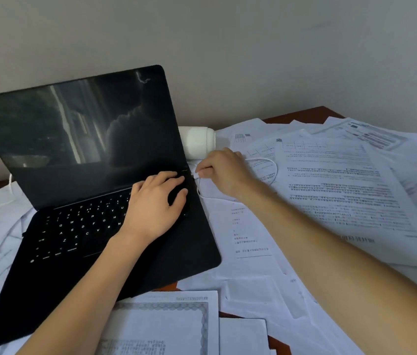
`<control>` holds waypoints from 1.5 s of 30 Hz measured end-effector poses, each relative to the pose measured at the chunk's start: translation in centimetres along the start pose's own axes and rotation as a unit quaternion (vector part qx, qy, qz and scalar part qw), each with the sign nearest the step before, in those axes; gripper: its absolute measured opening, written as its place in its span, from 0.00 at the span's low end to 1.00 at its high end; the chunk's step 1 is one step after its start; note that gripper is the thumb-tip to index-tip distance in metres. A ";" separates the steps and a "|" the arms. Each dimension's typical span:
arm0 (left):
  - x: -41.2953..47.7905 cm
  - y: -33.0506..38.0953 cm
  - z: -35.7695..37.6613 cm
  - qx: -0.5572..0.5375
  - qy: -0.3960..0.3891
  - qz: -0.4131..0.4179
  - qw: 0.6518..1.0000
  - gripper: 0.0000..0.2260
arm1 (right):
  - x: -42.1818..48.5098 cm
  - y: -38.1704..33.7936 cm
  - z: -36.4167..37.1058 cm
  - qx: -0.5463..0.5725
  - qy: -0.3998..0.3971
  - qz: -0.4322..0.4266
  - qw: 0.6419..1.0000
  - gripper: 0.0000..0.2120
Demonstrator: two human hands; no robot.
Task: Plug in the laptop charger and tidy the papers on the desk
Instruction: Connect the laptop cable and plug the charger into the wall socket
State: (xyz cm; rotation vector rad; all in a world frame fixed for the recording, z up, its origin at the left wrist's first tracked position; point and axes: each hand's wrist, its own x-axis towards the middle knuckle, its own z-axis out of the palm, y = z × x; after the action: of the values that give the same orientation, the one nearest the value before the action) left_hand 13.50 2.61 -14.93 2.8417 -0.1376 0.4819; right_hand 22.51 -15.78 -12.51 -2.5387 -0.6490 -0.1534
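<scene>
Pinching cable (261, 158) with right hand (224, 170) at 3 o'clock edge of laptop (171, 257).
Resting left hand (156, 203) flat, fingers relaxed, on keys (81, 224), amid papers (330, 190) from 3 to 6 o'clock.

Soft, even light, dim and faintly blue, falls across a paper-strewn desk (305, 115).

The dark laptop screen (74, 129) mirrors pale reflected streaks; only faint shadows lie on the papers (330, 188). Wide-angle distortion bends the frame's edges, print smears into blur, and the white charger cable (276, 169) nearly vanishes against white sheets.
</scene>
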 end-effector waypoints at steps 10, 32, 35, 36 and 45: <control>0.3 -0.4 0.4 -0.008 0.006 0.008 1.000 0.26 | 0.5 0.5 0.6 0.033 0.003 -0.014 0.999 0.08; 0.4 0.1 0.3 -0.004 0.011 -0.009 1.000 0.18 | -0.9 -0.3 -1.7 -0.045 -0.121 0.052 0.990 0.19; 0.2 0.3 0.2 0.000 0.011 -0.013 1.000 0.19 | -1.1 -0.7 -2.3 -0.065 -0.140 0.065 0.986 0.20; 0.2 0.3 0.2 0.000 0.010 -0.014 1.000 0.19 | -1.1 -0.9 -2.4 -0.066 -0.141 0.072 0.985 0.20; 0.0 0.4 0.1 -0.011 0.014 -0.017 1.000 0.19 | -1.7 -1.7 -2.3 -0.028 -0.096 0.037 0.994 0.23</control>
State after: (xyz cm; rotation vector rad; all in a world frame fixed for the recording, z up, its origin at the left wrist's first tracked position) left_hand 13.51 2.15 -14.90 2.8105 -0.0894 0.5086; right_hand 20.28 -16.38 -10.18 -2.6485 -0.6304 0.1015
